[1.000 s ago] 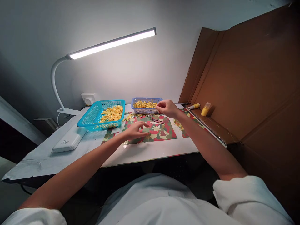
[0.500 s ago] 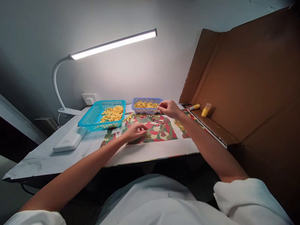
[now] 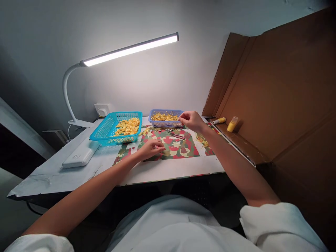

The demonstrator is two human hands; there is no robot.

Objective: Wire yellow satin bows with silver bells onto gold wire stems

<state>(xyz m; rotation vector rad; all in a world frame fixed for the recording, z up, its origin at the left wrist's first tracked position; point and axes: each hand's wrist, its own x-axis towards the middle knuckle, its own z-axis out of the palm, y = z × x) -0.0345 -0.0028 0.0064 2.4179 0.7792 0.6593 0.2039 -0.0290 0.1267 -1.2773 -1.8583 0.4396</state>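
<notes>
My left hand point(image 3: 151, 149) rests low over the camouflage-patterned sheet point(image 3: 181, 151), its fingers curled together; whatever they may hold is too small to make out. My right hand point(image 3: 193, 122) is in a pinch at the right end of the purple basket point(image 3: 165, 124), which holds thin golden strands point(image 3: 165, 116). Anything between its fingertips is too fine to name. Left of my hands, a turquoise basket point(image 3: 99, 134) contains many yellow, petal-like pieces point(image 3: 128, 126). A pair of tweezers or small pliers with reddish handles point(image 3: 177, 135) lies between my hands on the sheet.
A lit desk lamp point(image 3: 131, 49) arches above the table. A white power bank point(image 3: 80, 154) lies at the left. Two yellow tubes or bottles, one lying point(image 3: 219, 120) and one upright point(image 3: 232, 124), are beside the cardboard wall point(image 3: 275, 94). Loose strands point(image 3: 202, 140) lie near my right forearm.
The fingers of my left hand have drawn closer together. My right hand stays pinched near the purple basket, and the whole view has shifted slightly.
</notes>
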